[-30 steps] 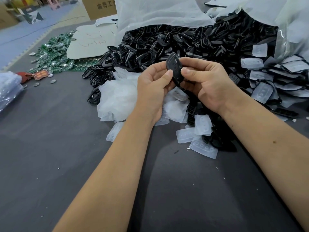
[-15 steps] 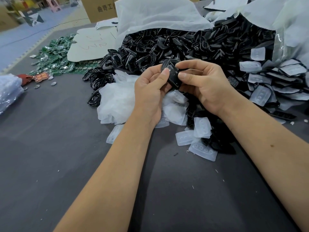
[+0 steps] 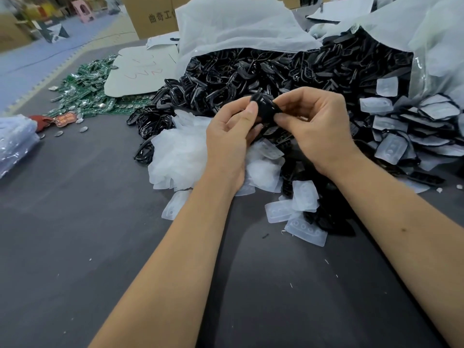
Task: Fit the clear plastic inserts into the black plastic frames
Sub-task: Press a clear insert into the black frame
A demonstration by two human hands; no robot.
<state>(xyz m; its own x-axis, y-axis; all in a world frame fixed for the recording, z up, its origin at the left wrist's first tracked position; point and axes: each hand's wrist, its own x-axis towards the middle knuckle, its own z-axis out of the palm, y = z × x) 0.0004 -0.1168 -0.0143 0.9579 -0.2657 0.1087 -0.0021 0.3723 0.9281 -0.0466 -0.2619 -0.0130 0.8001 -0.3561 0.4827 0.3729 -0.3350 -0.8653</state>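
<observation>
The left hand and right hand both pinch one black frame between thumb and fingertips, above the middle of the counter; fingers cover much of the frame, so whether a clear insert sits in it cannot be told. Against a second ago, the frame is tipped flatter and held nearer the heap of black frames toward the far edge. Loose clear inserts lie below the hands.
</observation>
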